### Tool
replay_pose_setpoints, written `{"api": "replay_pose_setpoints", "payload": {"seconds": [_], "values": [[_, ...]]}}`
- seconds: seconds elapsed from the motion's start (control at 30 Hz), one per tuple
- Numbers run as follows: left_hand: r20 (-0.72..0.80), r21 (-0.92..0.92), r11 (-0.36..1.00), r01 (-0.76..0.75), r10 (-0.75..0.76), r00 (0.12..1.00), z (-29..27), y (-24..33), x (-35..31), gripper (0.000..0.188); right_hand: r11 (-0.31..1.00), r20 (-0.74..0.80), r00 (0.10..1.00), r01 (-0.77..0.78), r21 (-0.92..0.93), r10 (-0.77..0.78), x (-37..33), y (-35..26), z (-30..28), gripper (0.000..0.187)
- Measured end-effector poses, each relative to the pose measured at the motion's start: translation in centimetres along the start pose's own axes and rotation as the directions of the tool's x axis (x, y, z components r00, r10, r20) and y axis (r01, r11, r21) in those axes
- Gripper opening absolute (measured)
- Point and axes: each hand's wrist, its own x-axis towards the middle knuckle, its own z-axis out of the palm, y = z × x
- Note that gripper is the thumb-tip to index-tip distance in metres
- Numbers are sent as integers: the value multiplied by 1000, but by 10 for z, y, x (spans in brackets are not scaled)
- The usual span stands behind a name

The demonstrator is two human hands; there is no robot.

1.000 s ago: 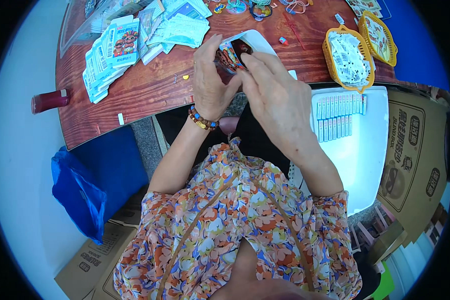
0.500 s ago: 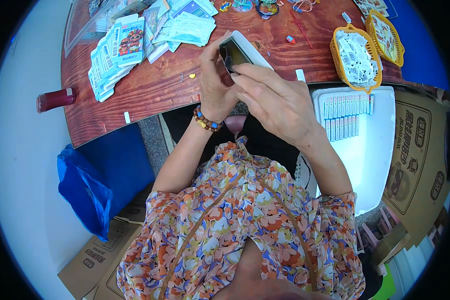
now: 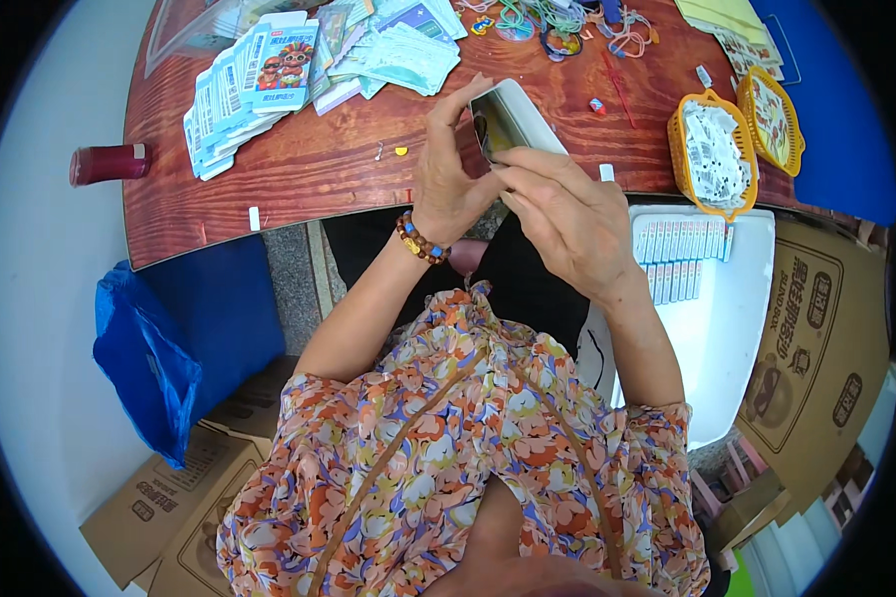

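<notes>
- The wood-patterned worktop (image 3: 319,164) runs across the top of the view.
- A white tub (image 3: 682,348) beside its near edge carries two rows of small boxes (image 3: 682,239).
- Flat printed cartons (image 3: 234,109) lie fanned at left; a yellow basket (image 3: 680,164) at right holds white packets (image 3: 712,149).
- The left hand (image 3: 446,177), part-open, curls its fingers and thumb around the left side of a tilted white box (image 3: 535,111).
- The right hand (image 3: 572,221) has thumb and fingers drawn nearly together at the box's opening; what they pinch, I cannot tell.
- The white box is between both hands, over the worktop's near edge. The colourful print seen there a second ago is gone; a dark, greenish interior shows, suggesting the work is now at the opening.
</notes>
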Motion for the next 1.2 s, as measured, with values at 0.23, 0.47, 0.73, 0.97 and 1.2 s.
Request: {"api": "replay_pose_setpoints", "payload": {"seconds": [0.23,0.47,0.73,0.97,1.2], "values": [[-15,-81,995,59,-60,998,1,-7,-4,84,1000,-8,1000,18,10,-18,4,2,3,22],[-8,29,995,90,-90,996,-1,-15,0,83,980,44,980,-189,-64,192,6,-5,1,16],[-7,224,974,34,-33,999,-5,-6,4,81,931,-79,929,-364,-27,361,11,-9,-7,23],[6,309,950,39,-43,999,-5,-2,5,79,939,60,939,-333,-84,338,7,11,0,26],[-16,297,952,73,-71,997,-1,2,11,78,947,-310,896,-315,63,319,-7,19,-5,28]]}}
